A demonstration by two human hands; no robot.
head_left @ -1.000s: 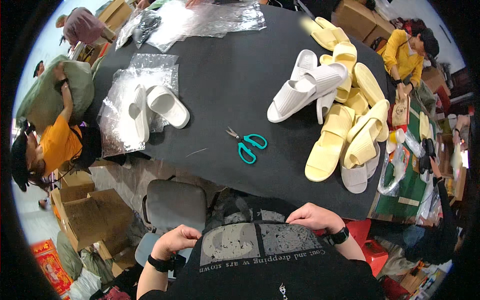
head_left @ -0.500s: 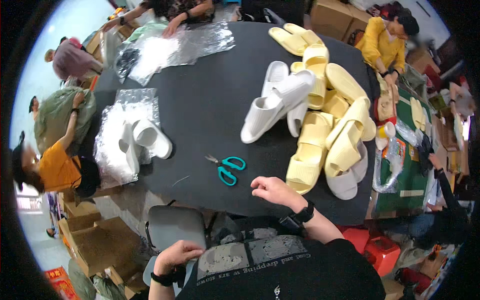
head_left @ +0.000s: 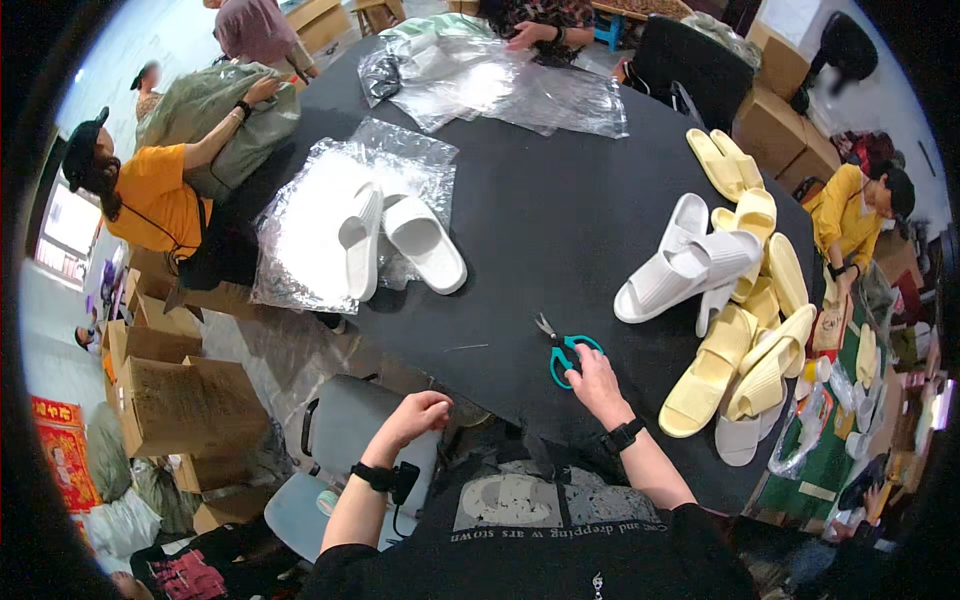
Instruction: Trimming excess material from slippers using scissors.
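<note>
A pair of teal-handled scissors (head_left: 562,362) lies on the dark table, blades slightly parted and pointing away to the left. My right hand (head_left: 598,390) is at the handle loops, its thumb and fingers closed around their near right side. Over the grey chair, just off the table edge, my left hand (head_left: 418,417) is loosely curled with nothing visible in it. To the left, a pair of white slippers (head_left: 425,243) rests on clear plastic bags (head_left: 300,235). Right of the scissors are white slippers (head_left: 680,278) and a pile of yellow slippers (head_left: 707,375).
More clear plastic bags (head_left: 520,95) lie at the table's far side, beside another person's hand. A thin thread (head_left: 465,347) is left of the scissors. The grey chair (head_left: 365,430) stands against the near edge, with cardboard boxes (head_left: 190,400) farther left. Co-workers are on both sides.
My view has turned left, so the scene sits farther right. My right hand has come from beside the scissors to their handles. My left hand has risen toward the table edge.
</note>
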